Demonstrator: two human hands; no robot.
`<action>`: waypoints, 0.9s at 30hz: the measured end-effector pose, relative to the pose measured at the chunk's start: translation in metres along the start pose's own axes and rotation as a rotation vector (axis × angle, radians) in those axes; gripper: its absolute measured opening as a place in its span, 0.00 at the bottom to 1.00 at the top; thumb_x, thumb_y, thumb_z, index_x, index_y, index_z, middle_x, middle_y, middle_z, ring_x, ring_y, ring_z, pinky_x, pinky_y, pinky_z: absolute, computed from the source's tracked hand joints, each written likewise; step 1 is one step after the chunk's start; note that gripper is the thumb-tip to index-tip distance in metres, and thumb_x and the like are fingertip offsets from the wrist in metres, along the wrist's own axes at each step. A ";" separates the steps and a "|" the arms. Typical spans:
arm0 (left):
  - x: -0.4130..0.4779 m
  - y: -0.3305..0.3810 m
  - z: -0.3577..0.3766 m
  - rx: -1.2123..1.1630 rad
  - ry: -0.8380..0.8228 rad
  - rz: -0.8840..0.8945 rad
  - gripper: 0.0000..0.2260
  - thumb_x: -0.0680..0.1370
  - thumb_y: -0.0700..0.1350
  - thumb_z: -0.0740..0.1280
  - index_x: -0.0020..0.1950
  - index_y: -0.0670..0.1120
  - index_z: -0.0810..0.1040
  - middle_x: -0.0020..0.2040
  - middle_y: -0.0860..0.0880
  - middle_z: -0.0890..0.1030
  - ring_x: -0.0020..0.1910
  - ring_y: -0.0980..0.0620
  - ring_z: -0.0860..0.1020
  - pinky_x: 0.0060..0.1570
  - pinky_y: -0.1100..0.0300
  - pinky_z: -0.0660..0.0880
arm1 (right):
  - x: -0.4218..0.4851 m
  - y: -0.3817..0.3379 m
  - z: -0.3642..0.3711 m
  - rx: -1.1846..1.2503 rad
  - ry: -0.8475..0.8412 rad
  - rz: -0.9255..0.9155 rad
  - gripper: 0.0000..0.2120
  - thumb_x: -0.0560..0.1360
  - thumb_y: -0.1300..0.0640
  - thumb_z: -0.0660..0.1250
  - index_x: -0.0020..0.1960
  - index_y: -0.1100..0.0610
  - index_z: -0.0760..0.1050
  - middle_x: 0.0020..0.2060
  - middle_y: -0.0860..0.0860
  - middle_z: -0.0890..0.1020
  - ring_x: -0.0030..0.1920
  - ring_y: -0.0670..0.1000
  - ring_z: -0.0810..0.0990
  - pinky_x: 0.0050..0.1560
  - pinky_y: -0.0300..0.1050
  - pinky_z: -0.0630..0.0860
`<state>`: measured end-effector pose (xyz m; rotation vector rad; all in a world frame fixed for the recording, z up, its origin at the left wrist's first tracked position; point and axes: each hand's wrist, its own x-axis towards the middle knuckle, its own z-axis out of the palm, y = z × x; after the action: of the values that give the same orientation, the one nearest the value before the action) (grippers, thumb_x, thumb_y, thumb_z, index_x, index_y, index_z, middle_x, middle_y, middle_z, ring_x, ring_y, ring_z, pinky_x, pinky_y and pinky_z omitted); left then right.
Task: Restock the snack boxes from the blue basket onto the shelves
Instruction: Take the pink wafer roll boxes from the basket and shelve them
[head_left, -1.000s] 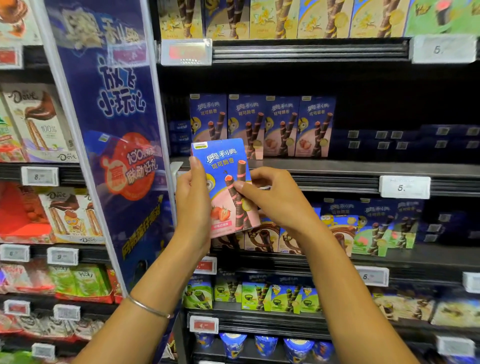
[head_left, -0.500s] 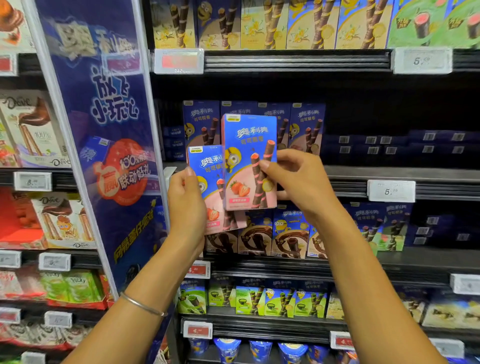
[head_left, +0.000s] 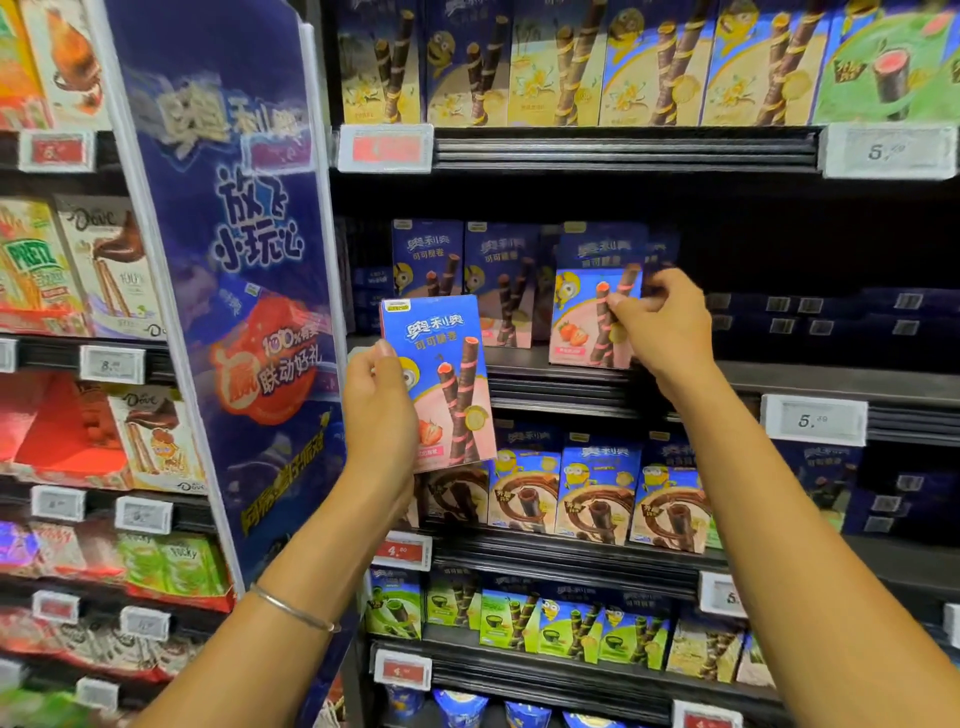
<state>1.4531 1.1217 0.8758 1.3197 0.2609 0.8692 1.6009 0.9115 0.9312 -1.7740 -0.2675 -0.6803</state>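
While right hand (head_left: 662, 325) pinches a snack box (head_left: 584, 322) onto the shelf (head_left: 769, 376), left hand (head_left: 379, 410) grips the spare (head_left: 441, 374), likely next beside those fingers (head_left: 623, 302).

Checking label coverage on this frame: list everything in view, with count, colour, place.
left-hand box: one, blue and pink, in front of the shelves
right-hand box: one, blue and pink, upright at middle shelf front
shelved strawberry boxes: at least three, blue and pink, middle shelf
chocolate boxes: several, blue and brown, shelf below
green boxes: several, green, lower shelf
yellow boxes: several, yellow, top shelf
banner: one, blue, left of bay
price tags: many, white or red, shelf rails
bracelet: one, silver, left wrist
left hand: one, grips left-hand box
right hand: one, pinches right-hand box
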 end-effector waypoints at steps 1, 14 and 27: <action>0.000 0.002 0.001 0.002 0.011 0.005 0.13 0.90 0.52 0.54 0.55 0.44 0.72 0.45 0.46 0.82 0.32 0.55 0.80 0.29 0.58 0.76 | 0.003 0.004 0.002 -0.011 0.009 -0.001 0.13 0.76 0.54 0.74 0.58 0.56 0.77 0.46 0.50 0.83 0.43 0.46 0.80 0.43 0.41 0.74; -0.001 0.013 0.022 -0.009 0.017 0.023 0.14 0.90 0.52 0.54 0.56 0.44 0.72 0.48 0.45 0.84 0.34 0.53 0.82 0.31 0.58 0.77 | 0.025 0.001 0.020 -0.352 -0.047 0.090 0.17 0.79 0.49 0.69 0.58 0.61 0.71 0.59 0.62 0.77 0.53 0.64 0.78 0.47 0.53 0.74; -0.005 0.013 0.040 0.016 -0.026 0.008 0.15 0.90 0.52 0.53 0.58 0.43 0.72 0.49 0.45 0.84 0.32 0.56 0.83 0.33 0.57 0.77 | 0.028 0.001 0.027 -0.439 -0.050 -0.002 0.14 0.79 0.53 0.69 0.58 0.62 0.75 0.57 0.62 0.79 0.54 0.65 0.79 0.45 0.50 0.70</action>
<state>1.4692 1.0893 0.8968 1.3471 0.2429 0.8583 1.6328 0.9314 0.9416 -2.2105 -0.1598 -0.7360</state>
